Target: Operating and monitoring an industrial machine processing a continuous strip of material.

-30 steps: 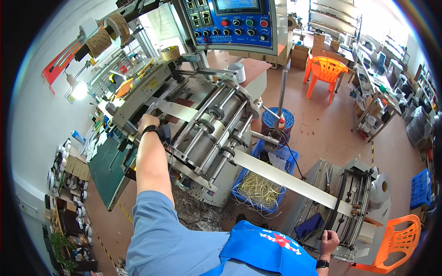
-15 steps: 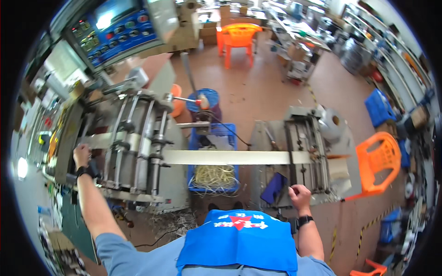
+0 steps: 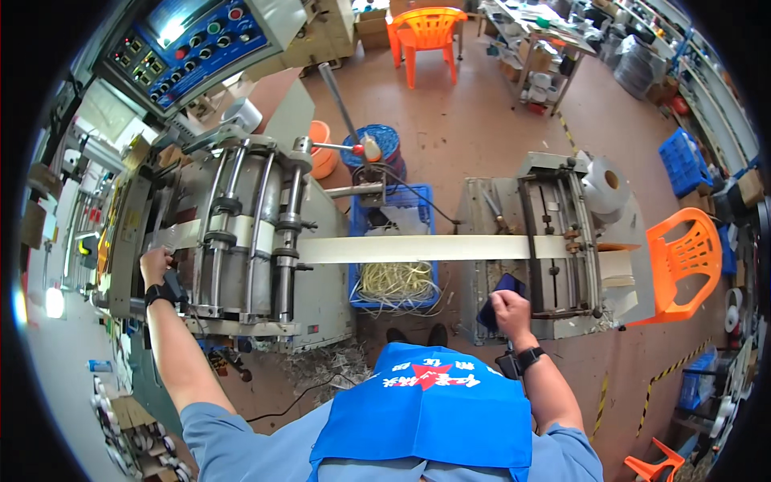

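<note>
At the left end of the roller machine (image 3: 255, 201), my left hand (image 3: 156, 265) is closed beside the pale strip (image 3: 418, 249) where it runs out from under the rollers. What its fingertips pinch, if anything, is too small to make out. The strip stretches across the gap to a feed unit (image 3: 554, 233) on the right bench. My right hand (image 3: 511, 313), fingers curled, is over a flat dark-blue, phone-like thing (image 3: 487, 314) at that bench's front edge. The hand covers part of it, and whether it grips it is hidden.
Beneath the strip stands a blue crate (image 3: 353, 277) of tangled thin trimmings. A control panel (image 3: 193, 60) overhangs the machine at the far left. A white roll (image 3: 606, 186) sits behind the feed unit. Orange chairs (image 3: 683, 261) stand right and far; shreds (image 3: 325, 377) litter the floor.
The view has shifted, so the scene sits differently in the picture. My right hand has moved over the dark-blue flat thing. My left hand stays at the machine's left end.
</note>
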A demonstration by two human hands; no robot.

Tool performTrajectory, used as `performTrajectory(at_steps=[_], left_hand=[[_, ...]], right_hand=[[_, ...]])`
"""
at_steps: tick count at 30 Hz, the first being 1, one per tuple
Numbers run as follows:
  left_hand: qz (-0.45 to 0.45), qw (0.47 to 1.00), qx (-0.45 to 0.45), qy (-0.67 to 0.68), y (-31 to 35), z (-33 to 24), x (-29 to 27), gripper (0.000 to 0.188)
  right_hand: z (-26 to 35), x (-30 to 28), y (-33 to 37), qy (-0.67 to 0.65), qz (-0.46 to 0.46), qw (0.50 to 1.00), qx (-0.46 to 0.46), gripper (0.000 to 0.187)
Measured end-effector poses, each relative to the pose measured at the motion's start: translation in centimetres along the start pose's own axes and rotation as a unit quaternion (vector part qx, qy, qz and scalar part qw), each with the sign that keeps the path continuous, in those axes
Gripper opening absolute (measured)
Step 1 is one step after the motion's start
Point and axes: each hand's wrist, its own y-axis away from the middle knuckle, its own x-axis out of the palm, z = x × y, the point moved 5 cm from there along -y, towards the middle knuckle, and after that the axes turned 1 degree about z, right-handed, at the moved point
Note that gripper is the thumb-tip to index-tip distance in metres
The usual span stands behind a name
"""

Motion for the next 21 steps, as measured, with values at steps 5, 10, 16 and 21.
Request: performTrajectory(at_steps=[5, 10, 16, 21], left_hand=[[-0.001, 0.989, -0.146, -0.003, 1.5, 0.9, -0.3, 0.029], [-0.040, 0.988, -0.150, -0.024, 1.4, 0.1, -0.7, 0.028], [-0.117, 0.986, -0.088, -0.084, 2.9, -2.8, -1.8, 0.025], [-0.093, 0.989, -0.112, -0.023, 3.4, -5.0, -1.6, 0.021]], right_hand=[[-0.4, 14.5, -3.0, -0.203, 0.127, 0.967, 0.091, 0.018], [-2.1, 24.4, -5.7, -0.219, 0.122, 0.954, 0.162, 0.020], [-3.2, 32.2, -0.6, -0.018, 0.411, 0.903, 0.128, 0.027], [-5.2, 31.9, 2.0, 0.120, 0.484, 0.863, 0.079, 0.028]])
